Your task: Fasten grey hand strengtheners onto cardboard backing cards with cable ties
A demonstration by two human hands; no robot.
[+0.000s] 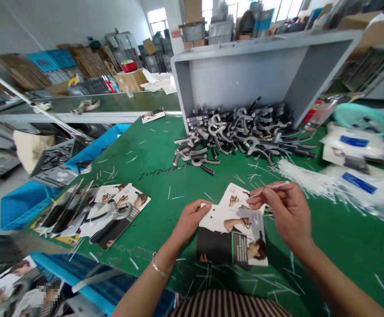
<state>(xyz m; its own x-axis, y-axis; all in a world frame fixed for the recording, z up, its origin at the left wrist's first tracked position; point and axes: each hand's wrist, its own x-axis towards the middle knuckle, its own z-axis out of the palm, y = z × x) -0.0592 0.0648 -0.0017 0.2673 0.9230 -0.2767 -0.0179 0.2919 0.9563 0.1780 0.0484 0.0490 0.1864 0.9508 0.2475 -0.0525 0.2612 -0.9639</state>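
Directly between the hands, a printed card lay on the desk, held at its edge by the left hand near a punched hole. A thin white plastic stick was pinched in the right hand just above the card. The hands were apart but close together, with only the left in contact with the card.

Several risks were noted. The stick could have slipped from the fingers and been lost among the loose sticks strewn across the desk. The hole could have been torn if the card were forced or bent. Beyond the hands, a heap of grey hand grippers spilled from a grey bin and could have slid toward the work. To the left, leaning cards lay near the desk edge and could have dropped toward a blue crate.

The desk was covered with a green mat. To the right, a heap of white sticks lay beside bagged stock. Far beyond the bin, a co-worker's head was seen among stacked crates.
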